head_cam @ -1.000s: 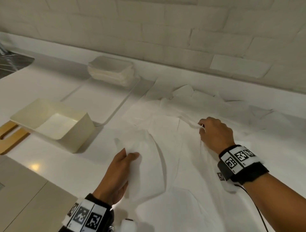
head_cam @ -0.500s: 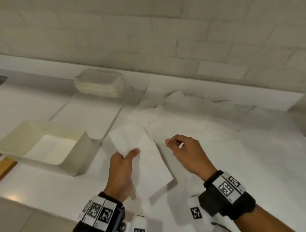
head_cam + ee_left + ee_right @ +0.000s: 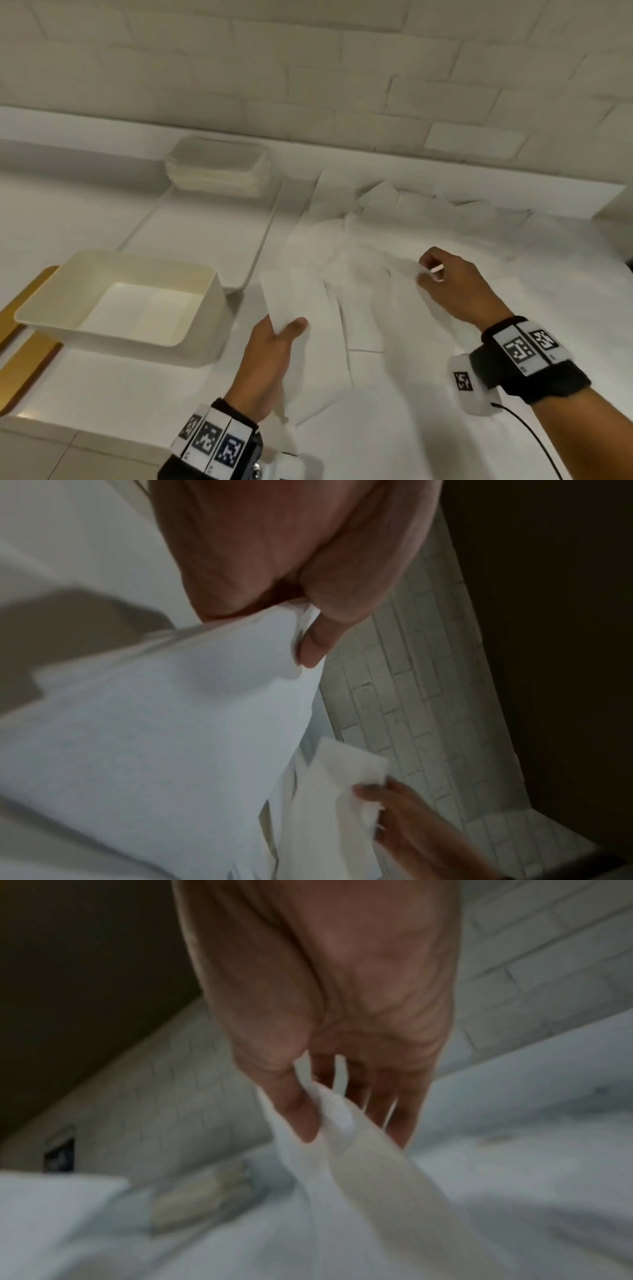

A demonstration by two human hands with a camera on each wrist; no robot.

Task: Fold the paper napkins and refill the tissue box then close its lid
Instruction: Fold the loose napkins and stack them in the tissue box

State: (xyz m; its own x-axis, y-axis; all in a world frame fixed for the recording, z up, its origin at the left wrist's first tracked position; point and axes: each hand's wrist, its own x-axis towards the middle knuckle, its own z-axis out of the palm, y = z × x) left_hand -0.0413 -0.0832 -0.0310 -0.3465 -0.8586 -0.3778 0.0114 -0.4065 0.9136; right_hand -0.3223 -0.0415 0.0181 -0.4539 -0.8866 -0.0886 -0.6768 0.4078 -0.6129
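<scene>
Just right of the open tissue box (image 3: 120, 301), our left hand (image 3: 270, 359) pinches a napkin (image 3: 291, 298) by its near edge, while our right hand (image 3: 452, 284) pinches a corner lifted from the loose pile (image 3: 411, 219). We judge folding is under way; next, bring edges together squarely.

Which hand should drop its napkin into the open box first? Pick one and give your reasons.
Left. The left hand already pinches a napkin lifted off the counter and sits right beside the open tissue box. The right hand pinches another napkin farther from the box, over the loose pile.
</scene>
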